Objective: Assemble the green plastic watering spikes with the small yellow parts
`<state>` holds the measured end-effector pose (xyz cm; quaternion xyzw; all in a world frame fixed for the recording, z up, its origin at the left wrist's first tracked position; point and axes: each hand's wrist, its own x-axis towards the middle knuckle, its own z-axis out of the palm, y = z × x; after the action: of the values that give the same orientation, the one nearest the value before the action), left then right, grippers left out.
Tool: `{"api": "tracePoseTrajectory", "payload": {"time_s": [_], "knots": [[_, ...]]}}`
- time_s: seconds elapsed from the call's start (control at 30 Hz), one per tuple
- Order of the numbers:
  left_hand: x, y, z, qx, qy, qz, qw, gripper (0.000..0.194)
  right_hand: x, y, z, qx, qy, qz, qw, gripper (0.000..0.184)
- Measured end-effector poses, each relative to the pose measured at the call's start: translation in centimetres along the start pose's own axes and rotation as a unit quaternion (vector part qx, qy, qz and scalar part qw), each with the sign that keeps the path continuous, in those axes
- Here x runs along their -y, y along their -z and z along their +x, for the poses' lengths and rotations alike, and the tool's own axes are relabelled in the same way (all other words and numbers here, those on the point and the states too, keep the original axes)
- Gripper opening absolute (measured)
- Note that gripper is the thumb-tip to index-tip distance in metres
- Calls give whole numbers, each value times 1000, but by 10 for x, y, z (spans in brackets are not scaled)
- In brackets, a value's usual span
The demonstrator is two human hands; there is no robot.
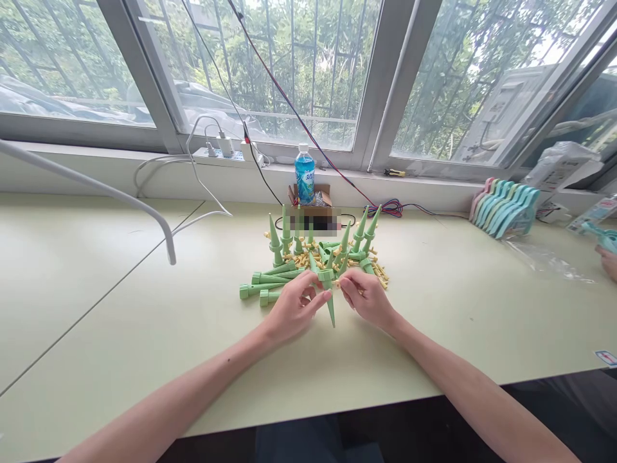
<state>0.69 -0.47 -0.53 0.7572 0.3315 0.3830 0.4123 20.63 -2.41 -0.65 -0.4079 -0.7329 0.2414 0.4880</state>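
My left hand grips a green plastic watering spike by its collar, point downward. Between the thumb and finger of my right hand is a small yellow valve, held close against the spike's side; whether it sits in the spike I cannot tell. Just beyond my hands lies a heap of loose yellow valves. Several green spikes stand point up around the heap, among them one at the left. More green spikes lie flat to the left of my left hand.
Behind the heap a blue-filled bottle stands by a small cardboard box. Pastel plastic hangers stand at the right, near clear plastic wrap. Another person's hand shows at the right edge. A white curved bar crosses the left side.
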Motion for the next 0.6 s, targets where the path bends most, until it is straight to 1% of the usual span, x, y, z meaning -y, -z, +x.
{"api": "tracePoseTrajectory", "payload": {"time_s": [0.13,0.3,0.4,0.5,0.6], "knots": [[2,0,0,-9,-24,19,999,27,1,-1,0,3,-3,1,1000,41],[2,1,-2,-15,-62,40,997,16,2,-1,0,17,0,-2,1000,51],[1,1,-3,-23,-84,50,995,16,2,-2,0,20,6,-14,1000,56],[0,1,-3,-30,-89,58,994,15,1,-2,0,21,-3,-23,1000,59],[-1,0,-2,-41,-77,66,994,13,1,-2,0,20,-10,-17,1000,58]]}}
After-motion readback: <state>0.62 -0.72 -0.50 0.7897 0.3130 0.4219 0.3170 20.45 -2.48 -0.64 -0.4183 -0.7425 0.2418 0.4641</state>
